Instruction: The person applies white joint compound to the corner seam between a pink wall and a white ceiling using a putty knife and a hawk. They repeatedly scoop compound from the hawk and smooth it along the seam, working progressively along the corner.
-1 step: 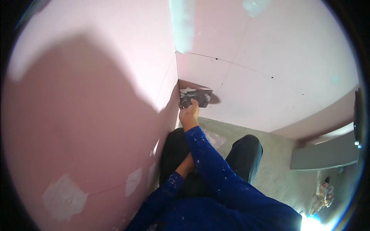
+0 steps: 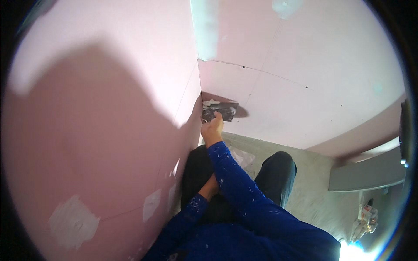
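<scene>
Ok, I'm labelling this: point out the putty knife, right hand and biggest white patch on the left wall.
Putty knife [image 2: 227,111]: head view, dark blade.
Right hand [image 2: 212,128]: head view, its middle.
Biggest white patch [image 2: 75,222]: head view, its middle.

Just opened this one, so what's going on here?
A person's right hand grips a wide, dark putty blade carrying white paste, near the corner where two pink walls meet. Whether the blade touches a wall is unclear. The left hand is hidden under the right forearm.
</scene>
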Demonstrator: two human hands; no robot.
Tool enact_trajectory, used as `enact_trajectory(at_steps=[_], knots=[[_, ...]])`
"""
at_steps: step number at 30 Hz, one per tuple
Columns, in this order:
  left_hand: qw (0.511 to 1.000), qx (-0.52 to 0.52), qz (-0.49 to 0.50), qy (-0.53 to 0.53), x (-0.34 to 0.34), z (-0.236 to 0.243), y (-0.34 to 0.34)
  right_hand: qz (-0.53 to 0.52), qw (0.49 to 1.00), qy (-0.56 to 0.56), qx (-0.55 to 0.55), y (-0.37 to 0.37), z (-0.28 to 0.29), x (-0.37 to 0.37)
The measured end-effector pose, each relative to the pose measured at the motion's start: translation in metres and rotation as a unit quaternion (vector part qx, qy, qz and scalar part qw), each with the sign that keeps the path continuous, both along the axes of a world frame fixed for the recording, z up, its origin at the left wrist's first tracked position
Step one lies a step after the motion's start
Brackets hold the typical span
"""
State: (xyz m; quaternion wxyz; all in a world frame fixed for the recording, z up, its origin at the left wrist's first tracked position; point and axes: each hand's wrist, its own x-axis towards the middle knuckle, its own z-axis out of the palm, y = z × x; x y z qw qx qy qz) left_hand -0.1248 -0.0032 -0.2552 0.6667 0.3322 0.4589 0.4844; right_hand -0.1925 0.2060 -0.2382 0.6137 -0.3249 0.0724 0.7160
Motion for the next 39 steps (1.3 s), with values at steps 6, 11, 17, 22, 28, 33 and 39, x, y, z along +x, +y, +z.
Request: enact_trajectory(at_steps=[6, 11, 17, 22, 28, 33, 39], knots=[[0.998, -0.051, -0.022, -0.036, -0.002, 0.005, 0.010, -0.043, 0.999, -0.024, 0.003, 0.016, 0.006, -0.030], [0.994, -0.085, -0.041, -0.054, -0.005, 0.018, 0.010, -0.018, 1.000, -0.006, 0.018, 0.028, 0.019, -0.031], [0.990, -0.117, -0.061, -0.050, -0.003, 0.027, 0.007, -0.047, 0.997, -0.048, 0.032, 0.037, 0.048, -0.043], [0.988, -0.130, -0.070, -0.043, -0.002, 0.029, 0.010, -0.005, 0.997, -0.068, 0.028, 0.037, 0.124, -0.037], [0.984, -0.151, -0.081, -0.041, -0.003, 0.026, 0.012, 0.017, 0.993, -0.048, 0.109, 0.041, 0.234, -0.045], [0.981, -0.171, -0.089, -0.036, -0.008, 0.024, 0.017, -0.008, 0.991, -0.021, 0.134, -0.011, 0.226, -0.042], [0.985, -0.154, -0.082, -0.016, -0.011, 0.029, 0.008, -0.037, 0.990, -0.096, 0.101, -0.034, 0.073, -0.008]])
